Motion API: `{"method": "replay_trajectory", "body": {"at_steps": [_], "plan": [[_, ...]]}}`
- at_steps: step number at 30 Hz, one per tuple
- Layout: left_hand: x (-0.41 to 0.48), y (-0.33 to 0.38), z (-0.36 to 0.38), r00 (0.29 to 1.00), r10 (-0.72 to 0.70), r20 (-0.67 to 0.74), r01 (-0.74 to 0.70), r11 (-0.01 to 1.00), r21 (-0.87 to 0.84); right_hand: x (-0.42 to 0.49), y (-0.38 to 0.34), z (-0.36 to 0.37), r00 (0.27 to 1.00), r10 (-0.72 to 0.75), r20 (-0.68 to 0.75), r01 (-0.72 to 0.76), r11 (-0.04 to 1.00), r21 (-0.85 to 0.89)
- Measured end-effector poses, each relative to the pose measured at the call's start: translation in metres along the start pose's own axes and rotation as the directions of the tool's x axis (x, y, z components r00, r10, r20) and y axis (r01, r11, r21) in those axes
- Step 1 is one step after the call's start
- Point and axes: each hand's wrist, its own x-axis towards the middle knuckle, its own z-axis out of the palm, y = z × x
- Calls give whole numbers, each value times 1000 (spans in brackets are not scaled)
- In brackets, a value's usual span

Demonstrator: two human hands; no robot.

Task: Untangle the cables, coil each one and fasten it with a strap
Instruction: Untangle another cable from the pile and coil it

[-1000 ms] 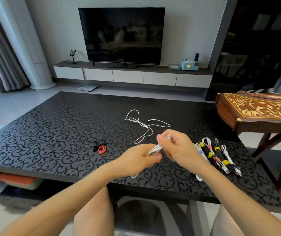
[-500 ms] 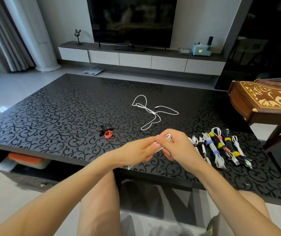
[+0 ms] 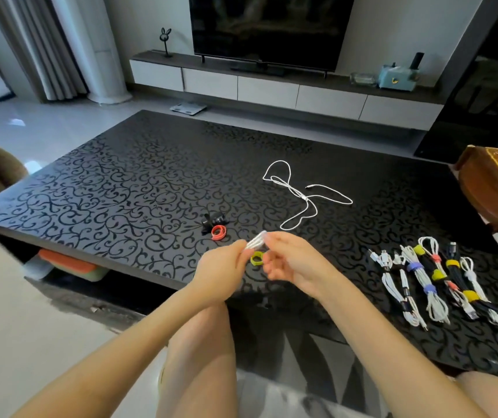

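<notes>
Head view: left hand (image 3: 220, 267) pinches one coiled cable (image 3: 255, 243) at center; right hand (image 3: 299, 260) touches it, grip unclear. One loose cable (image 3: 302, 197) lies above, with one red strap (image 3: 219, 232) and one green strap (image 3: 256, 259) nearby.

Bare tabletop (image 3: 91, 191) runs wide across the left half. At centre a loose cable (image 3: 303, 198) sprawls, with straps (image 3: 216, 229) just left of it. Left hand (image 3: 220, 267) and right hand (image 3: 296, 260), meeting on a coil (image 3: 255, 241), block the front middle; bundled cables (image 3: 434, 279) fill the right front, an instrument (image 3: 495, 188) beside the right edge.
</notes>
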Motion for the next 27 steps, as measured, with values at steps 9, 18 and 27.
{"method": "replay_trajectory", "body": {"at_steps": [9, 18, 27], "plan": [[36, -82, -24, 739, -669, 78, 424, 373, -826, 114, 36, 49, 917, -354, 184, 203, 18, -979], [42, -96, -2, 749, -629, 207, 482, 303, -822, 141, 48, 48, 863, -393, 318, 170, -367, -914], [40, -85, 1, 706, -671, 225, 430, 154, -890, 131, 54, 48, 868, -462, 180, 187, -31, -982]]}}
